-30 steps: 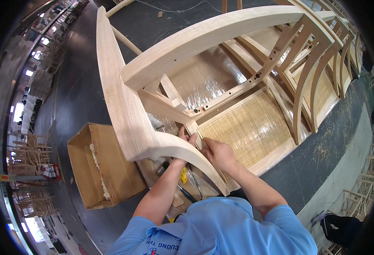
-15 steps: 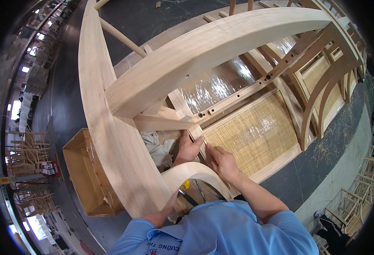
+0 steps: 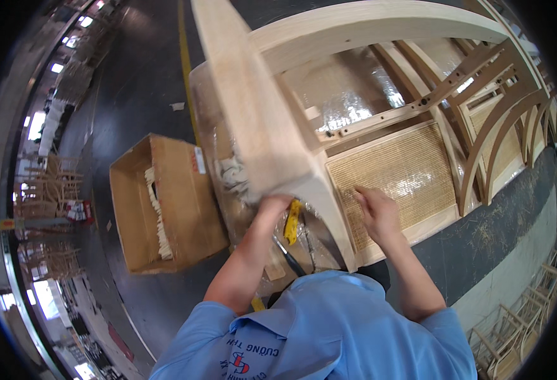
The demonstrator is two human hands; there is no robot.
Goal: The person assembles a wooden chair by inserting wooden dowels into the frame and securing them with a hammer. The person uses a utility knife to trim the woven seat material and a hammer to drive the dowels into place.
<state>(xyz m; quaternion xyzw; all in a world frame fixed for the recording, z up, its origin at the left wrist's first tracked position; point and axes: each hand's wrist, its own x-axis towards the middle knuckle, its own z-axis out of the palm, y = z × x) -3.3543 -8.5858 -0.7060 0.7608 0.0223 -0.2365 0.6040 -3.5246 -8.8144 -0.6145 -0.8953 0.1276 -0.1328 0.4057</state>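
A pale wooden chair frame [image 3: 262, 136] stands tilted before me, its near post smeared by motion. My left hand [image 3: 276, 204] is at the underside of its curved lower end, gripping it; the fingertips are hidden behind the wood. My right hand [image 3: 380, 214] hovers over a woven cane panel [image 3: 405, 171] with its fingers curled in and the index finger bent forward. Whether anything small sits in those fingers cannot be made out. Below the left hand lie a yellow tool [image 3: 292, 221] and a tool with a black handle [image 3: 293, 263].
To the left, an open cardboard box [image 3: 190, 209] on the floor holds a row of pale pieces. A crumpled whitish cloth [image 3: 232, 175] lies on the plastic-covered bench. More frames with curved legs [image 3: 481, 158] stretch away to the right. Several chairs [image 3: 513, 323] stand at lower right.
The chair frame has swung and tilted, its near post moving right. My left hand has left the rail joint for the frame's lower end. My right hand has lifted rightward over the cane panel.
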